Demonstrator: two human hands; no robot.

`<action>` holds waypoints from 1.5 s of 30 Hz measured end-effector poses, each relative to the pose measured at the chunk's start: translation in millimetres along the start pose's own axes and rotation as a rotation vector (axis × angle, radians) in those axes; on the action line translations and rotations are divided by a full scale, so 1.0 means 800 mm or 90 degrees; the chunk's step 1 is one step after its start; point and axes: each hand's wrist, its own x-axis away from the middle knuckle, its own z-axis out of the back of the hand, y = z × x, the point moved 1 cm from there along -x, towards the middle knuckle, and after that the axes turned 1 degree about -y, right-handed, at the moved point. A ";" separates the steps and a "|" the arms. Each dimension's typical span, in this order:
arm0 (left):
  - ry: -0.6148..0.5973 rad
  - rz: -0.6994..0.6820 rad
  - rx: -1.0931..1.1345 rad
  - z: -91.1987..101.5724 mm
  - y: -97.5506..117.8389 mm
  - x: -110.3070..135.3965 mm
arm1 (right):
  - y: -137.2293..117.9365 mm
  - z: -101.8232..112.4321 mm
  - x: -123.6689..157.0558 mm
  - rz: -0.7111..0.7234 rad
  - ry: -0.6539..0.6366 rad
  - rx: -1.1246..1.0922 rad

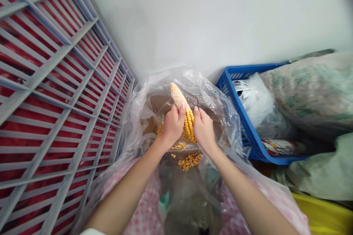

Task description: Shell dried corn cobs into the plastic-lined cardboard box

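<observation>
An ear of corn (189,123) is tilted in front of me, its upper part bare of kernels and its lower part covered in yellow ones. My left hand (173,123) is closed around its middle, thumb on top. Beside the kernel-covered part, my right hand (203,126) is closed on a thin dark pointed tool (198,103); only the tip shows above the fingers. Below both hands, loose corn kernels (190,161) lie in a clear plastic bag (154,84) that is spread open and reaches over my lap.
A tall grey slatted crate (73,46) with red contents stands close on the left. At the right, a blue basket (245,126) holds a stuffed sack (314,88), a white plastic bag (255,99) and a printed can (278,147). A white wall (209,14) rises behind.
</observation>
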 end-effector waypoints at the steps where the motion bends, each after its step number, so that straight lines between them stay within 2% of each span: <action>1: -0.001 -0.010 -0.005 0.001 -0.001 -0.001 | 0.000 0.001 -0.001 -0.002 0.000 -0.005; 4: 0.011 -0.033 -0.011 0.003 -0.004 -0.004 | -0.001 0.008 -0.006 0.000 0.013 -0.032; 6: 0.000 -0.031 0.053 0.001 -0.005 -0.005 | -0.001 0.014 -0.011 0.004 0.036 -0.033; 8: -0.045 -0.005 0.159 -0.003 -0.005 -0.004 | -0.001 0.019 -0.015 0.002 0.058 -0.020; 10: -0.098 0.023 0.207 -0.008 -0.003 0.000 | -0.001 0.023 -0.017 -0.005 0.061 -0.001; 13: -0.115 0.038 0.130 -0.012 0.001 0.006 | -0.002 0.023 -0.017 -0.010 0.042 0.060; 18: -0.049 0.045 0.038 -0.016 0.006 0.012 | -0.003 0.016 -0.011 -0.007 0.004 0.083; 23: -0.013 0.003 -0.065 -0.020 0.002 0.010 | -0.006 0.012 -0.007 -0.016 -0.004 0.088; 28: -0.016 -0.035 -0.162 -0.022 -0.003 0.007 | -0.006 0.014 -0.006 -0.016 0.002 0.103; 34: -0.026 -0.034 -0.183 -0.025 -0.003 0.007 | -0.002 0.014 -0.004 -0.017 0.012 0.116; 37: -0.027 -0.024 -0.142 -0.025 -0.003 0.008 | 0.000 0.013 -0.005 -0.018 0.016 0.104; 41: -0.034 -0.018 0.009 -0.020 -0.001 0.006 | 0.005 0.015 -0.013 -0.023 0.022 0.036; 45: -0.102 -0.002 0.141 -0.014 -0.001 0.000 | 0.005 0.018 -0.018 -0.029 0.011 0.013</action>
